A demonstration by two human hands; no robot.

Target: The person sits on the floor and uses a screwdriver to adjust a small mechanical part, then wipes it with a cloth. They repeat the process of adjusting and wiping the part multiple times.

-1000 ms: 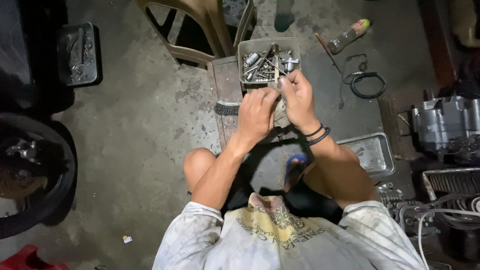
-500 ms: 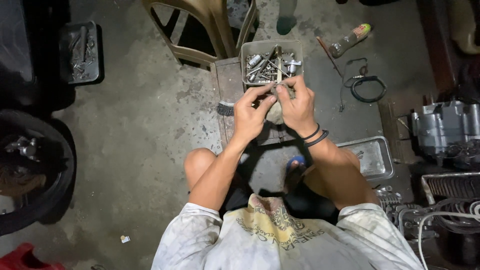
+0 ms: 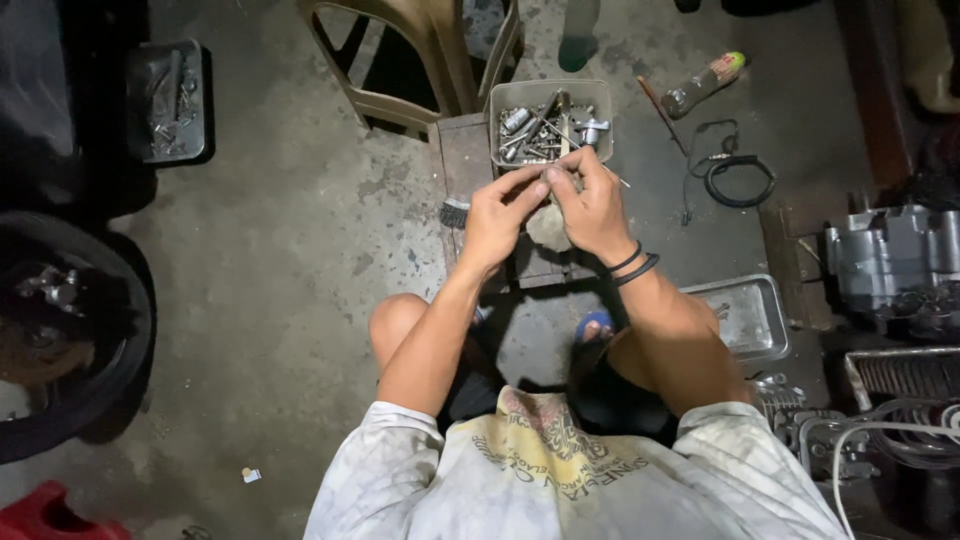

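2 hands (image 3: pixel 545 205) pinching 1 small part, 1 tray (image 3: pixel 497 128) w/ bolts

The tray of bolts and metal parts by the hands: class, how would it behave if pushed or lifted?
The tray is heaped with metal parts, so probably heavy for its size. Loose pieces would likely rattle and shift. It sits near the block's end, so a push might tip it.

I see one labelled package: a clear plastic bottle with a yellow-green and red label (image 3: pixel 705 84), lying tilted on the concrete floor (image 3: pixel 290 220), upper right. I find no signs or screens.
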